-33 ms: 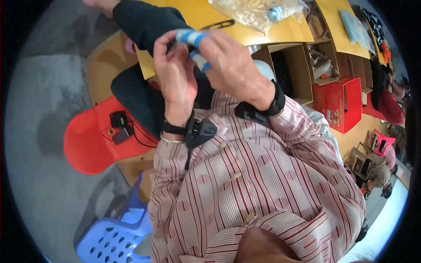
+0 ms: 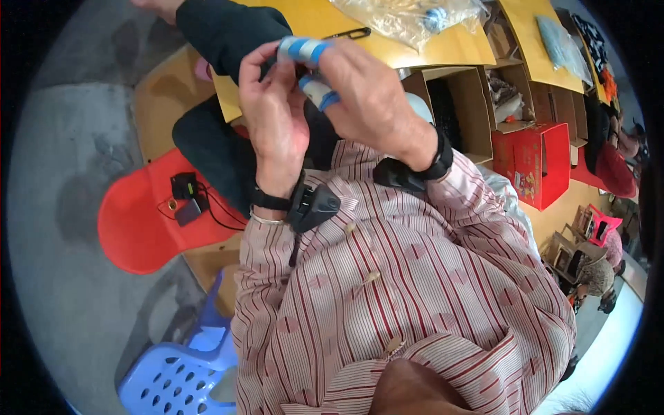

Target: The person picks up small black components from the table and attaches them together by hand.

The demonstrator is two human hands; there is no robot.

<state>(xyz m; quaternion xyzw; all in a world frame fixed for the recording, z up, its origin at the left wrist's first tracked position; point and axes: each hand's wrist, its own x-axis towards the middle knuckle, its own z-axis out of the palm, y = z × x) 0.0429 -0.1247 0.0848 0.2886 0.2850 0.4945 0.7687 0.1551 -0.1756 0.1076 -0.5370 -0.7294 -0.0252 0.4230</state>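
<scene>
Both my hands are raised close together over my lap, in front of the yellow table. Blue-and-white striped finger covers (image 2: 304,50) wrap the index finger and thumb of my right hand (image 2: 377,104). That hand is bent in a pinch toward the left one, its fingertips partly hidden. My left hand (image 2: 277,121) is palm up, its thumb and fingers curled together and touching the tip of the covered index finger. Anything small between the fingertips is too hidden to make out. On the table behind the hands lies a dark-handled tool (image 2: 351,33), partly covered by them.
A clear plastic bag (image 2: 415,17) lies on the yellow table (image 2: 453,52). Cardboard boxes (image 2: 470,117) and a red box (image 2: 532,166) stand at the right. To my left are a red stool (image 2: 138,214) carrying a cabled device (image 2: 187,197) and a blue plastic chair (image 2: 173,380).
My right thumb and index finger have spread slightly apart, so the striped cover on the thumb shows more fully. The left hand has barely shifted.
</scene>
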